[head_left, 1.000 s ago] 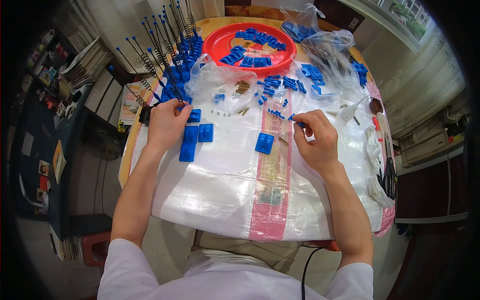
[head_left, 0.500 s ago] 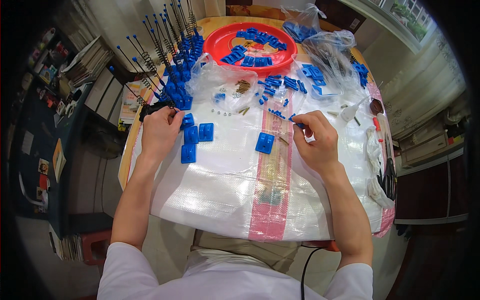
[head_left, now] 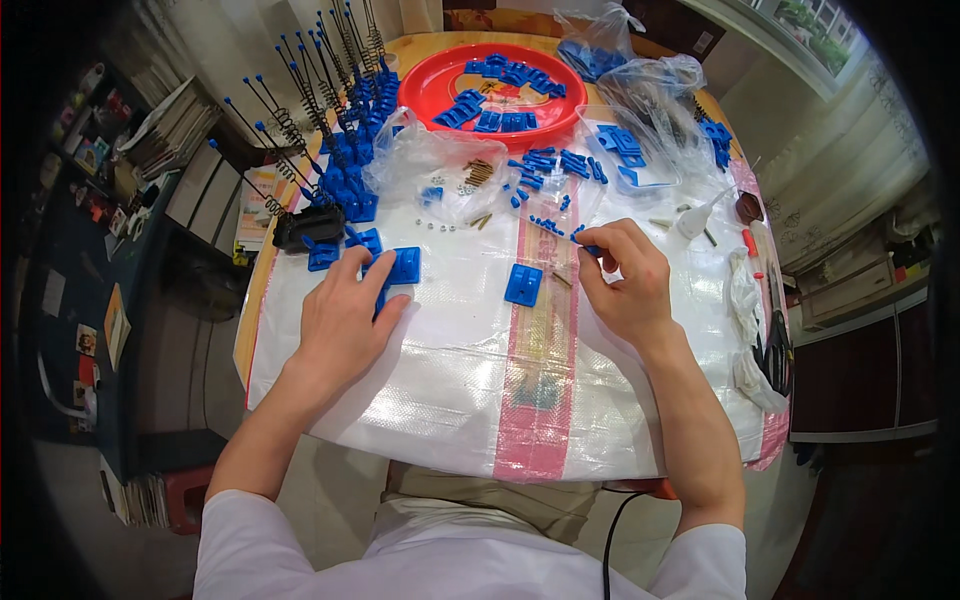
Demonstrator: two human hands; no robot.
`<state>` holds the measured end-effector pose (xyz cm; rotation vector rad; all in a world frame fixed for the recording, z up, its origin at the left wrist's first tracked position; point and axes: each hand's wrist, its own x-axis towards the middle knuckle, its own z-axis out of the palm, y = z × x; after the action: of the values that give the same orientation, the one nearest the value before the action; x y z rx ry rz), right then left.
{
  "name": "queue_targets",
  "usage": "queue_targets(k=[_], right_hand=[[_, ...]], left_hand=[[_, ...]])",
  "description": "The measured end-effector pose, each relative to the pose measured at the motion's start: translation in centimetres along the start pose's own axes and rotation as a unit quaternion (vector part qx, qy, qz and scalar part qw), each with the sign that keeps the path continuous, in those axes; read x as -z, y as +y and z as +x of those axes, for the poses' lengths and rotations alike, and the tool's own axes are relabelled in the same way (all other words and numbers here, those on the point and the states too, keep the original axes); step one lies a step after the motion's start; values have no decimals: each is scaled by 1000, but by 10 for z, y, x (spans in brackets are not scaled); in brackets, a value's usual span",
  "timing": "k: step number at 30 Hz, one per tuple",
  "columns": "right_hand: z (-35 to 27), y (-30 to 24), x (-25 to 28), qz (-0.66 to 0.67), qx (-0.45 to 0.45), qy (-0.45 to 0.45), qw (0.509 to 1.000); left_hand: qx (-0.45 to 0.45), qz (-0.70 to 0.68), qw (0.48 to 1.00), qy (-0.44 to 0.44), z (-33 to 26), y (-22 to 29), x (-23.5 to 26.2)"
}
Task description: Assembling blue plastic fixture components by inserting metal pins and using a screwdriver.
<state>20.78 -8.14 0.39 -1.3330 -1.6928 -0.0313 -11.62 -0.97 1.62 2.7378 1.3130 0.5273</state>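
My left hand (head_left: 345,312) reaches over a small group of blue plastic blocks, its fingers spread and its thumb apart. One block (head_left: 404,266) shows just past its fingertips; another is partly hidden under the fingers. A dark, bulky object (head_left: 308,229) lies beyond this hand, beside the standing blue pieces. My right hand (head_left: 632,278) is closed in a pinch around a small blue part (head_left: 590,248), mostly covered by the fingers. Left of it lies a single blue block (head_left: 524,285), with a short brass-coloured pin (head_left: 562,280) close by.
Blue bases with upright springs and rods (head_left: 345,160) crowd the far left. A red basin (head_left: 415,110) holds blue pieces. Clear bags (head_left: 425,165) and loose screws (head_left: 479,173) lie mid-table. A white squeeze bottle (head_left: 692,222) and scissors (head_left: 776,355) are at right.
My left hand has moved from beside the dark object toward me and to the right, over the blue blocks, and its fingers have spread. My right hand keeps its pinch in nearly the same place.
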Motion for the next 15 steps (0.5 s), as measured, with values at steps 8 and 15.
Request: queue_targets(k=[8,15], right_hand=[[0,2,0,7,6,-8,1000],[-1,-2,-1,49,9,-98,994]], left_hand=[[-51,-15,998,-16,14,-5,-16],[-123,17,992,0,31,-15,-23]])
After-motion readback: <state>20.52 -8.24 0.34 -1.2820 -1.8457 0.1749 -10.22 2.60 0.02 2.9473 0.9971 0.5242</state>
